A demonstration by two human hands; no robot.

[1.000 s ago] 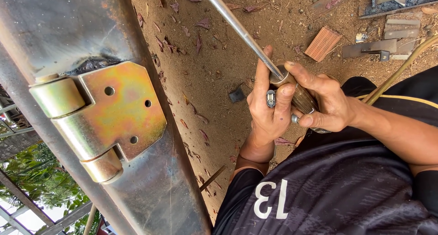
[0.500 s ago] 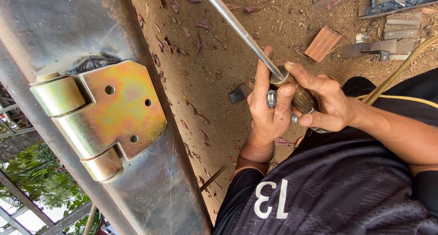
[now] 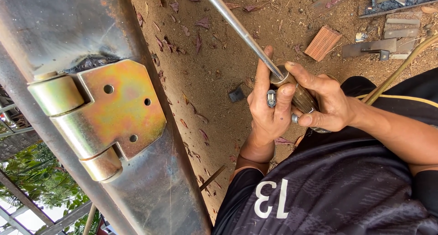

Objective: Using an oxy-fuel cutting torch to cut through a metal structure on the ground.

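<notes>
My right hand is wrapped around the brown wooden handle of a long screwdriver. Its bare metal shaft runs up and left out of view. My left hand presses against the collar where shaft meets handle, index finger lying along the shaft. A small silver metal piece sits under its thumb. Both hands are held just above my dark shirt. To the left, apart from the hands, a gold-coloured hinge with three screw holes is fixed on a grey steel post.
The ground is brown dirt with dry leaves. An orange brick piece and grey metal offcuts lie at the top right. A yellowish hose curves past my right arm. A small dark square lies near my left hand.
</notes>
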